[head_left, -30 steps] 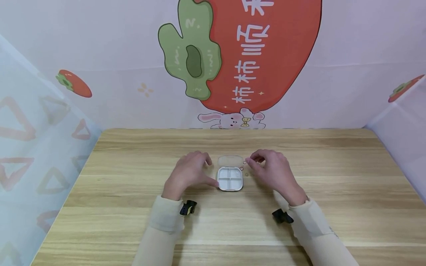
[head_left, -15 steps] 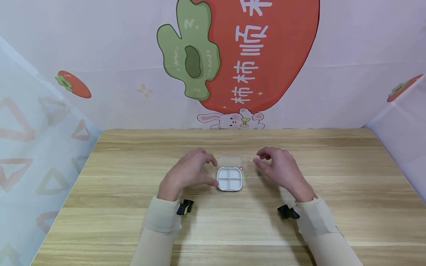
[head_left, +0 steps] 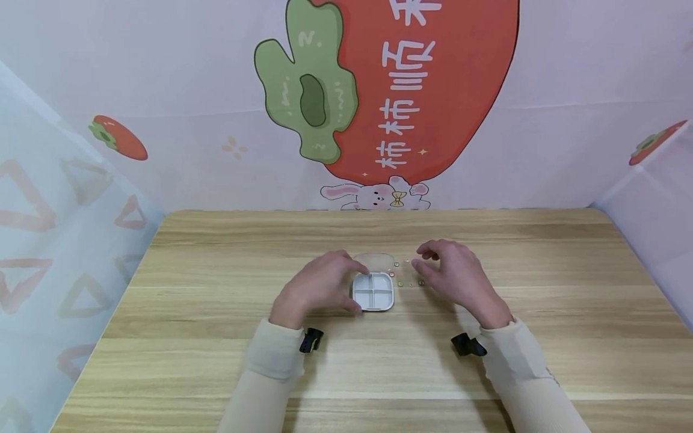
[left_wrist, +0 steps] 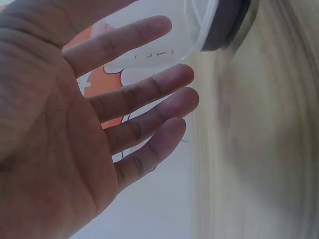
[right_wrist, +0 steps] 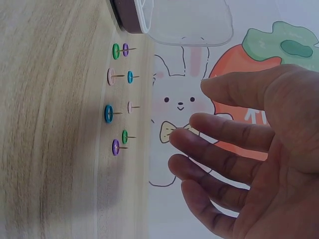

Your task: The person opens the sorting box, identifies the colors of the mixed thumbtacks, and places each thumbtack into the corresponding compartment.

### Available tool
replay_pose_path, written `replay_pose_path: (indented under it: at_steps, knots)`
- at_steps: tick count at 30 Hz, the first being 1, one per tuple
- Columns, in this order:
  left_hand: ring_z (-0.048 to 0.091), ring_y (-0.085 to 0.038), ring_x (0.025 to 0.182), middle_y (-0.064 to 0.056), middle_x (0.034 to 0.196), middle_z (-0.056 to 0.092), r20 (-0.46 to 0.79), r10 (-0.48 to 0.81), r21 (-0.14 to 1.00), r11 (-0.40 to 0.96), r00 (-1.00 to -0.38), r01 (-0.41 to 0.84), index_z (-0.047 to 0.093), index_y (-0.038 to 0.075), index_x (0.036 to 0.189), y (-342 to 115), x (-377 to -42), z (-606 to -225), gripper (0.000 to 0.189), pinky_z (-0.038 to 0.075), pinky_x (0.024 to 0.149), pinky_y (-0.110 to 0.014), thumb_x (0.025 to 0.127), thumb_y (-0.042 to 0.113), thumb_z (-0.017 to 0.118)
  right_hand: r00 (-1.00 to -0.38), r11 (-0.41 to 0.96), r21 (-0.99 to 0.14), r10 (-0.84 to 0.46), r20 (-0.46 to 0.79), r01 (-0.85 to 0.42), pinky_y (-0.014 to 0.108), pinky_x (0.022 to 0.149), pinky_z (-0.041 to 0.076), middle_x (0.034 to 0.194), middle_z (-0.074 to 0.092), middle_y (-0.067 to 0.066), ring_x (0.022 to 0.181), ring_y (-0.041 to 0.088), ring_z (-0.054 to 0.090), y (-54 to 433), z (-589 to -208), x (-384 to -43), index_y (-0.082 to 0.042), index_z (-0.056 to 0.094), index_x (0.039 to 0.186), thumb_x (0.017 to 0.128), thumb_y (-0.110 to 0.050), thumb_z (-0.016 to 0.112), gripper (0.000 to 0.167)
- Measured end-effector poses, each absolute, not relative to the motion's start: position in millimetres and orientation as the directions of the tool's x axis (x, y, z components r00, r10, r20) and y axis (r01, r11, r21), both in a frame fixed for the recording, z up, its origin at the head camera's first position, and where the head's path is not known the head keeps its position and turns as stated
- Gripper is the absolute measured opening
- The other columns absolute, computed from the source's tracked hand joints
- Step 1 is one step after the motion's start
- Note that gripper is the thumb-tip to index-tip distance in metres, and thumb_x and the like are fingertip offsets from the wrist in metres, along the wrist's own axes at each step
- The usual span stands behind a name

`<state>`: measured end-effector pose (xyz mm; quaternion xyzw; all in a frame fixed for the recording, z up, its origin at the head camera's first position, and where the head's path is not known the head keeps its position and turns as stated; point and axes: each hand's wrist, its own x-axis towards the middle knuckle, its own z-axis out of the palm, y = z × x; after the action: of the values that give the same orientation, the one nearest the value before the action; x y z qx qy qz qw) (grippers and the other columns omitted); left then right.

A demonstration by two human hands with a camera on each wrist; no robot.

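A small white box (head_left: 382,299) with four-way dividers lies on the table, its clear lid (head_left: 377,262) flipped open toward the back. My left hand (head_left: 319,287) is at the box's left side, index finger by the back corner and thumb by the front corner. In the left wrist view its fingers are spread and nearly straight. To the right of the box, my right hand (head_left: 457,273) hovers with loosely bent fingers and nothing in them. Under and beside it, thumbtacks, among them a blue thumbtack (right_wrist: 108,114) and a purple thumbtack (right_wrist: 116,147), stand point up in the right wrist view.
The wooden table (head_left: 189,337) meets a printed backdrop (head_left: 206,72) at its rear edge. Several small tacks sit close to the box's right side, in two loose rows. Black wrist devices (head_left: 468,344) are worn below both hands.
My right hand has drawn back slightly to the right, uncovering more tacks, and then stayed put. My left hand has shifted right, its fingertips now at the box's left corners.
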<state>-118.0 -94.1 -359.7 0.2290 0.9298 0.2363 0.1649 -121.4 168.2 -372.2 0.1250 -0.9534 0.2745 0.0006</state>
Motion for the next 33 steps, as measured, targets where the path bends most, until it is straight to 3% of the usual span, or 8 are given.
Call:
replay_pose_path:
  at_steps: [15,33]
  knots:
    - [0.056,-0.019,0.096,-0.001,0.114,0.066,-0.187,0.504,0.472,0.799,-0.843,0.373,0.073,0.017,0.125,-89.7,-118.5,-369.6,0.066,0.048,0.086,-0.034,0.065,0.030,0.098,-0.967,0.823,-0.513,-0.248,0.060,-0.243,0.049,0.081,0.050,0.103,0.071,0.012,0.093,0.032,0.065,164.6,-372.7,-119.6,-0.003,0.074,0.111,0.092,-0.021,0.075,0.026]
    - [0.057,-0.019,0.101,-0.001,0.120,0.067,-0.186,0.490,0.450,0.813,-0.852,0.369,0.072,0.012,0.126,-87.3,-118.4,-371.1,0.067,0.048,0.092,-0.036,0.067,0.031,0.097,-0.957,0.817,-0.509,-0.287,0.050,-0.272,0.050,0.079,0.050,0.103,0.071,0.013,0.092,0.030,0.065,164.2,-371.3,-120.2,-0.001,0.073,0.112,0.093,-0.020,0.075,0.027]
